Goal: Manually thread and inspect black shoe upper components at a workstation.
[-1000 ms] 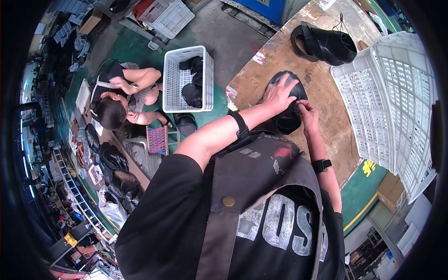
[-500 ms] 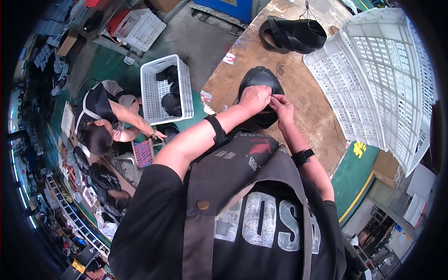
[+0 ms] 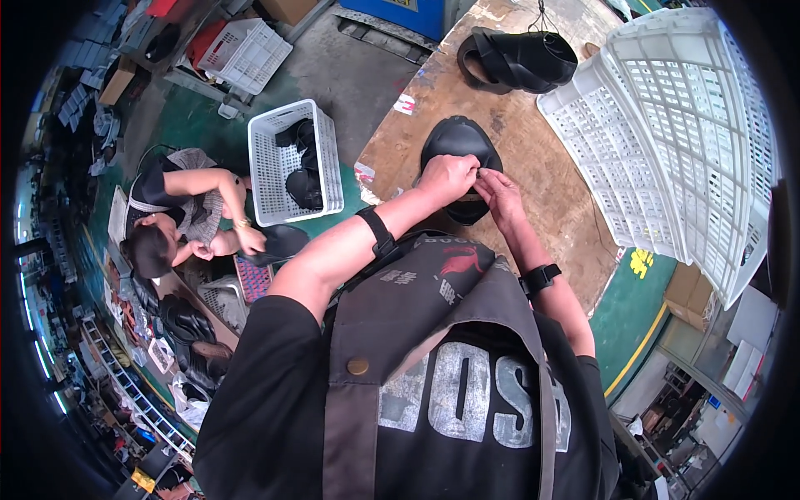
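Note:
A rounded, glossy black shoe (image 3: pixel 457 137) lies on the wooden table in front of me, its smooth toe-like end pointing away. My left hand (image 3: pixel 450 177) rests over its middle, fingers curled and pinched. Close against it, my right hand (image 3: pixel 498 196) has its thumb and fingertips pressed together at the same spot. Whatever small part sits between the fingertips is too small to make out. The shoe's near end shows below my hands. Farther off on the table is another black shoe-like piece (image 3: pixel 517 62) with overlapping bands and a thin dark cord.
White perforated crates (image 3: pixel 650 142) lean along the worn wooden table's (image 3: pixel 400 154) right side. On the floor at left stands a white crate (image 3: pixel 335 179) with black pieces inside. A co-worker (image 3: pixel 187 204) crouches beside it, one hand at a dark piece. A blue machine (image 3: pixel 400 15) stands beyond.
My hands stay together over the shoe, with the right fingers shifting slightly. The co-worker has leaned back, with a bent arm and a hand now at a dark piece. The whole view shifts a little.

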Motion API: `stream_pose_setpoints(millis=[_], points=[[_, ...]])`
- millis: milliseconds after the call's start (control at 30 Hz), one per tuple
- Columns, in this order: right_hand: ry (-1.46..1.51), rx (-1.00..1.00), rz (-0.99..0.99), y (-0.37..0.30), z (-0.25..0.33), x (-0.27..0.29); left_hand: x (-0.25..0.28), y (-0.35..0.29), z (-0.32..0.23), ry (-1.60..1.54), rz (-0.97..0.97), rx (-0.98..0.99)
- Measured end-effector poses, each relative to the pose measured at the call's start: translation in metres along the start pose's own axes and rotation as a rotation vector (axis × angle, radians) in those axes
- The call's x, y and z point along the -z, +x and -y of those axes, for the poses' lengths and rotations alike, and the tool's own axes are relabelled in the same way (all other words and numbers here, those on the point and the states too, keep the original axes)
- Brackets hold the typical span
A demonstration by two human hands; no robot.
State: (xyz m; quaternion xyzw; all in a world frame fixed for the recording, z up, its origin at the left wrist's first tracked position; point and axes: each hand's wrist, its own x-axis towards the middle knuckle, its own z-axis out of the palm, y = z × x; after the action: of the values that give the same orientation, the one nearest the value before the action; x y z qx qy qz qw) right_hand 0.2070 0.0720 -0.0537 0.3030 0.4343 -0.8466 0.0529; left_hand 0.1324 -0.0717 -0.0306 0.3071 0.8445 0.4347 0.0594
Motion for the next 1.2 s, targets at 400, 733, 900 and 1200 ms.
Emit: stream_pose_setpoints(millis=[400,733,900,1200], points=[[-0.618,0.437,-0.122,0.000,-0.006,-0.004,-0.003,0.007,-0.003,0.152,0.063,0.117],[-0.929,0.585,-0.155,-0.007,0.003,-0.014,0.001,0.009,-0.004,0.414,0.181,-0.005],[-0.888,0.556,-0.157,-0.002,0.002,-0.010,-0.001,0.009,-0.001,0.247,0.147,0.110],[-1.084,0.564,-0.203,-0.012,0.011,-0.025,-0.001,0.010,-0.009,0.194,0.025,0.092]])
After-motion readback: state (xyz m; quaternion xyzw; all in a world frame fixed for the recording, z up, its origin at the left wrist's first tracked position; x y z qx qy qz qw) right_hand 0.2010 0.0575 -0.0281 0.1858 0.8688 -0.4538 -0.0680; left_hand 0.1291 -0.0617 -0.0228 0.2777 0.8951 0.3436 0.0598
